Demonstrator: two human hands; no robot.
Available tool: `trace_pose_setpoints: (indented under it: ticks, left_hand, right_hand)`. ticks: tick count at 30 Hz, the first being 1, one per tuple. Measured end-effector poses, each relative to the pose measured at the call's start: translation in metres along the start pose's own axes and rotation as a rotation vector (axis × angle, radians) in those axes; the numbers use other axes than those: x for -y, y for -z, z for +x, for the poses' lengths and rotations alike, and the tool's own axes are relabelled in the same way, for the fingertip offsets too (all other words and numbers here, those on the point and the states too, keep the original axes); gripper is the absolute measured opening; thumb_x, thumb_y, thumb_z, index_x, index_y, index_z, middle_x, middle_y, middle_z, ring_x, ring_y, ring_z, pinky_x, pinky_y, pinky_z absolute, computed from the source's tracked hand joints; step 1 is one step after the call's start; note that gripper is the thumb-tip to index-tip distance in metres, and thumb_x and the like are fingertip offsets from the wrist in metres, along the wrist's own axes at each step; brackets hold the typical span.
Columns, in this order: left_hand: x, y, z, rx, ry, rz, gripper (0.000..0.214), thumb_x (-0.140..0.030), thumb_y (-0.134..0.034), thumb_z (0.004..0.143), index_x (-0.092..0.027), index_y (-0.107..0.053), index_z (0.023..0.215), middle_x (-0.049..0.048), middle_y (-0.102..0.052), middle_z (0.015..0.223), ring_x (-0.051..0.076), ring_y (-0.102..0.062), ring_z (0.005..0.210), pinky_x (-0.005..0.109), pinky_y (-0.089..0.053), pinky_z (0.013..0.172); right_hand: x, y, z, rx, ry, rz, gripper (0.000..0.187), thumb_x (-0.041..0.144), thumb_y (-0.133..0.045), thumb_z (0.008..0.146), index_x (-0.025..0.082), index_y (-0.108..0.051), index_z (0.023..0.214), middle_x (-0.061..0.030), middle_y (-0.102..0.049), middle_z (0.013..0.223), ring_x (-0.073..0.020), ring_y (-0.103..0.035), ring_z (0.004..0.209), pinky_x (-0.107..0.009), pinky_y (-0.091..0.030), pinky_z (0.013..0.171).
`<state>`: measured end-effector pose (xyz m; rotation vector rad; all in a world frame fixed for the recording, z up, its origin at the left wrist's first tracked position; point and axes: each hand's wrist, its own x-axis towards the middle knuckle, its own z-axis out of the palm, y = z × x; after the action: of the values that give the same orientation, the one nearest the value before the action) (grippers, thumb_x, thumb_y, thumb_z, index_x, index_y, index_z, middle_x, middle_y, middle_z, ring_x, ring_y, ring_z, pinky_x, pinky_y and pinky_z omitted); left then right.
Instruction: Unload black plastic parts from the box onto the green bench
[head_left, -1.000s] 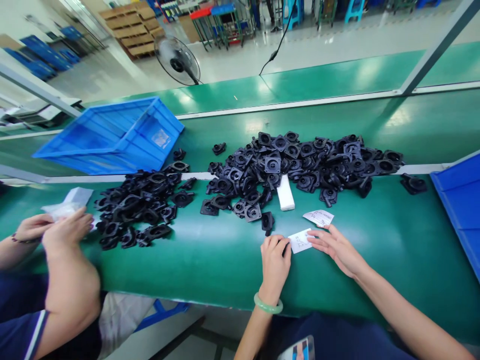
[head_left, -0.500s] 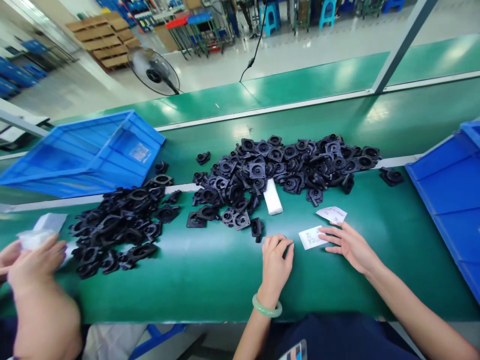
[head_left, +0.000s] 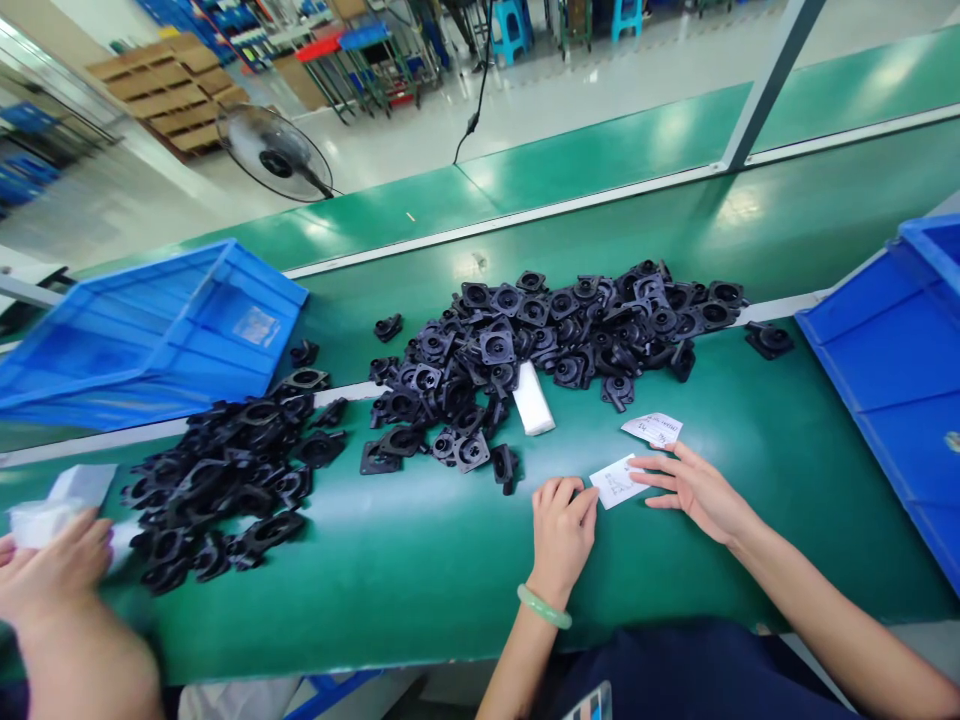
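On belt (head_left: pixel 420 560), L hand (head_left: pixel 562 530), R hand (head_left: pixel 694 490) touch slip (head_left: pixel 616 482); print unreadable.

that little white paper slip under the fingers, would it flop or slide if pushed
Probably floppy: the small white printed paper slip looks thin and lies flat on the green belt. Likely very light, so a push should slide it; the right hand rests its fingertips on it. Unlikely to roll.

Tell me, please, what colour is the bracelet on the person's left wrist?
Pale green, plain with no pattern; the bracelet shows best in the head view.
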<state>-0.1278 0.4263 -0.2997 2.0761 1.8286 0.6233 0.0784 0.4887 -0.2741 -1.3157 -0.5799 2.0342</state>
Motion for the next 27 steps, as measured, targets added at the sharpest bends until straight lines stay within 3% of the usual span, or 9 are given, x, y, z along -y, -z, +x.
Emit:
trace_pose_setpoints:
  ticks: [3,8,11,16,22,27]
  left_hand:
    - [-0.001,0.001,0.0,0.0,0.003,0.028,0.017,-0.017,-0.054,0.09,-0.026,-0.067,0.094,0.0024,-0.063,0.095,0.019,-0.051,0.093,0.036,-0.036,0.08]
    - [-0.001,0.001,0.005,0.018,0.044,-0.074,0.013,-0.017,-0.055,0.089,-0.023,-0.067,0.089,0.0029,-0.063,0.095,0.019,-0.051,0.093,0.035,-0.037,0.078]
    - [-0.004,0.001,0.011,0.039,0.097,-0.132,0.011,-0.017,-0.055,0.088,-0.021,-0.065,0.085,0.003,-0.064,0.095,0.019,-0.051,0.093,0.034,-0.037,0.078]
    - [-0.007,0.002,0.015,0.048,0.136,-0.184,0.01,-0.015,-0.053,0.088,-0.021,-0.061,0.084,0.0022,-0.064,0.091,0.02,-0.053,0.093,0.035,-0.038,0.08]
    - [-0.006,0.009,0.014,0.017,0.151,-0.19,0.015,-0.017,-0.048,0.09,-0.021,-0.061,0.096,0.0048,-0.061,0.092,0.021,-0.055,0.094,0.037,-0.041,0.083]
    - [0.0,0.021,0.014,-0.121,0.165,-0.111,0.008,-0.02,-0.048,0.091,-0.02,-0.054,0.086,0.0042,-0.057,0.091,0.02,-0.052,0.09,0.036,-0.042,0.083]
  right_hand:
    - [0.009,0.015,-0.001,-0.024,-0.013,0.088,0.016,0.029,-0.057,0.087,0.022,-0.047,0.098,-0.0127,-0.064,0.118,-0.0247,-0.064,0.105,-0.026,-0.059,0.06]
    - [0.03,0.058,-0.01,-0.275,0.14,0.136,0.017,0.032,-0.05,0.091,0.023,-0.055,0.105,-0.0099,-0.062,0.122,-0.0221,-0.067,0.097,-0.025,-0.058,0.054]
    - [0.036,0.072,-0.02,-0.339,0.219,0.11,0.016,0.037,-0.051,0.091,0.024,-0.059,0.096,-0.0086,-0.066,0.115,-0.0206,-0.068,0.087,-0.024,-0.057,0.053]
    - [0.033,0.068,-0.03,-0.342,0.305,0.089,0.016,0.038,-0.054,0.09,0.024,-0.06,0.093,-0.0074,-0.068,0.105,-0.0183,-0.067,0.078,-0.023,-0.056,0.052]
    - [0.028,0.057,-0.033,-0.306,0.334,0.026,0.023,0.043,-0.061,0.086,0.023,-0.061,0.096,-0.0076,-0.068,0.102,-0.0185,-0.066,0.078,-0.022,-0.055,0.052]
    - [0.027,0.052,-0.036,-0.285,0.353,-0.038,0.034,0.048,-0.063,0.084,0.022,-0.062,0.105,-0.0083,-0.067,0.106,-0.0186,-0.066,0.081,-0.022,-0.056,0.054]
